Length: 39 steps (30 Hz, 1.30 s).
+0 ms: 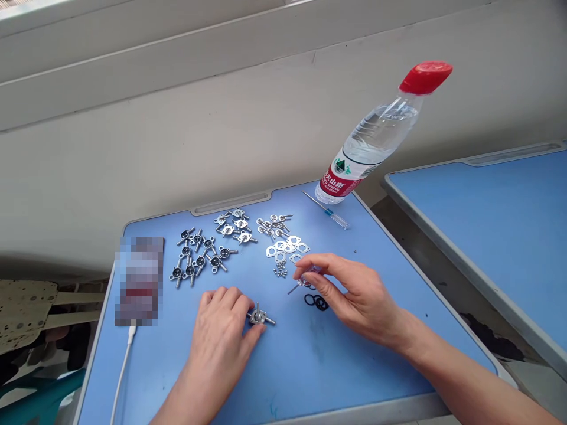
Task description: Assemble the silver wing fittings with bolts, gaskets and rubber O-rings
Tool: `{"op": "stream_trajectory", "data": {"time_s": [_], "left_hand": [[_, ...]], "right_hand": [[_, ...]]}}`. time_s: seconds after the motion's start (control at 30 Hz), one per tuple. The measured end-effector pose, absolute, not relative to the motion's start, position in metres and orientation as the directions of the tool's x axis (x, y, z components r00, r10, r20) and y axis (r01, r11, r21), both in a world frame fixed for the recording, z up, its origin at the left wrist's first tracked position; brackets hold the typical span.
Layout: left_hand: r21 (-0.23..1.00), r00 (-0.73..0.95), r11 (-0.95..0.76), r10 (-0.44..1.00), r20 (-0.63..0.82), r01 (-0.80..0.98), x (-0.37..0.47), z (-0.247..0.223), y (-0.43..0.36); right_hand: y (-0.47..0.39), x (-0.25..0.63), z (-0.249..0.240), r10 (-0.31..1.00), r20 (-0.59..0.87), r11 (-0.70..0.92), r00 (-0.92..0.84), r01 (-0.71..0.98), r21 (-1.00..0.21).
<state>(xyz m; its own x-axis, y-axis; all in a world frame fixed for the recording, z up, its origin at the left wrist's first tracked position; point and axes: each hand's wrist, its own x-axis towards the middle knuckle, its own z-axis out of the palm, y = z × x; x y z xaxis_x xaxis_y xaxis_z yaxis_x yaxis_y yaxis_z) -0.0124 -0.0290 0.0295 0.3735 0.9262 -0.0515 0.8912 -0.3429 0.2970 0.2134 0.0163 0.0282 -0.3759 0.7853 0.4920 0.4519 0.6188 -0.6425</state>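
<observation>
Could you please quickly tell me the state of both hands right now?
Left hand: closed, thumb and fingers on a metal fitting.
Right hand: closed, holding a small clear-handled screwdriver.

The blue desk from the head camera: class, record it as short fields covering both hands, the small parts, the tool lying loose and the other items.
Surface: blue desk
Left hand: grips a metal fitting
Right hand: pinches a small clear piece with a thin metal rod; exact type unclear
Fittings in groups: dark-centred fittings; plate-topped fittings
Loose parts: flat plates, tiny screws, black rings
Loose tool: clear-handled screwdriver, beside the bottle
Bottle: red cap, far edge
Cable: white, leading to a pixelated device
</observation>
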Motion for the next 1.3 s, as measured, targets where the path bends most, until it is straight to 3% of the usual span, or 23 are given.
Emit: {"op": "stream_trajectory", "data": {"time_s": [0.23, 0.5, 0.7, 0.87, 1.03, 1.3], "left_hand": [[0.4, 0.354, -0.3, 0.933, -0.067, 0.866, -0.017, 0.036, -0.024], [0.407, 0.329, -0.255, 0.936, -0.123, 0.877, -0.012, 0.037, -0.028], [0.441, 0.344, -0.304, 0.939, -0.012, 0.844, -0.014, 0.023, -0.034], [0.468, 0.379, -0.389, 0.918, 0.119, 0.794, -0.014, 0.013, -0.035], [0.482, 0.371, -0.395, 0.917, 0.149, 0.782, -0.014, 0.01, -0.037], [0.493, 0.35, -0.368, 0.927, 0.132, 0.788, -0.015, 0.013, -0.042]], "right_hand": [[0.017, 0.214, 0.027, 0.79, 0.491, 0.613, -0.368, 0.451, -0.649], [0.017, 0.212, 0.03, 0.775, 0.501, 0.63, -0.385, 0.428, -0.648], [0.015, 0.211, 0.03, 0.771, 0.505, 0.635, -0.388, 0.394, -0.665], [0.011, 0.205, 0.027, 0.724, 0.481, 0.651, -0.494, 0.261, -0.712], [0.007, 0.195, 0.017, 0.632, 0.496, 0.714, -0.595, 0.2, -0.671], [0.006, 0.195, 0.013, 0.62, 0.479, 0.726, -0.622, 0.223, -0.65]]}}
